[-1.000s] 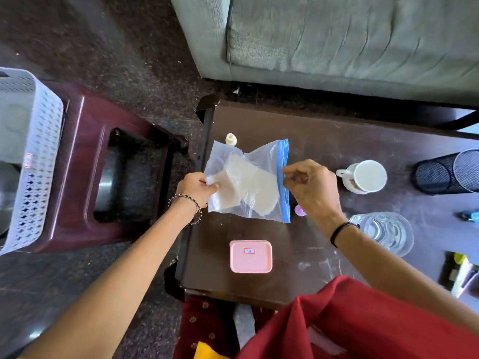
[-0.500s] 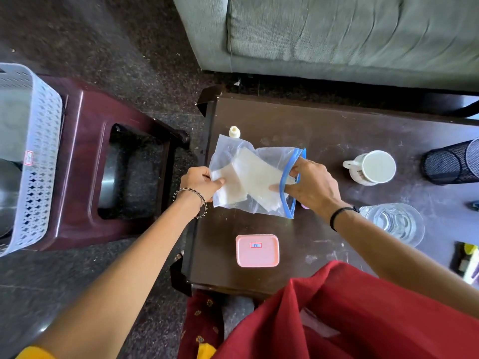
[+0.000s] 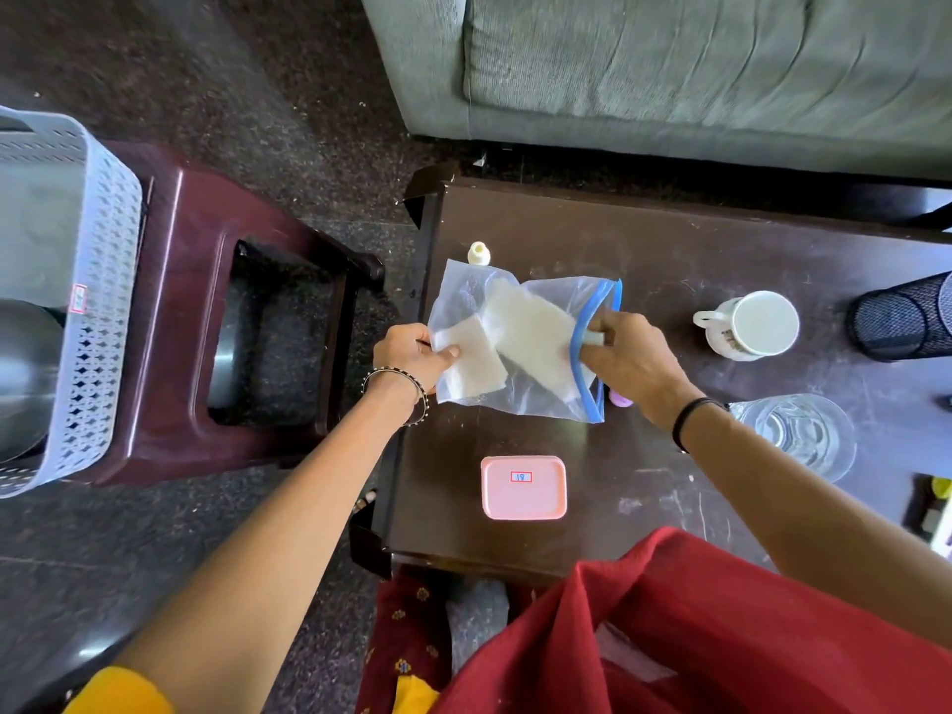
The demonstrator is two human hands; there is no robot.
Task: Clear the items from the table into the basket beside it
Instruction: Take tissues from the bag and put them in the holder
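A clear zip bag (image 3: 520, 347) with a blue seal strip holds pale flat pieces and hangs just above the dark table (image 3: 669, 249). My left hand (image 3: 412, 355) pinches the bag's closed bottom end. My right hand (image 3: 626, 360) grips the blue mouth, with fingers reaching into the opening. A pink lidded box (image 3: 523, 488) lies near the table's front edge. A small white bottle (image 3: 478, 253) stands behind the bag. The white perforated basket (image 3: 98, 311) sits at far left on a maroon stool (image 3: 196, 280).
A white mug (image 3: 752, 324), a glass of water (image 3: 798, 435) and a black mesh holder (image 3: 901, 314) stand on the table's right side. A small purple object (image 3: 621, 400) peeks from under my right hand. A grey sofa (image 3: 669, 69) lies beyond the table. A steel vessel (image 3: 20, 373) is in the basket.
The bag's blue mouth, flat and closed a second ago, has been pulled open, and my right hand's fingers have gone into it. My left hand keeps its hold on the other end.
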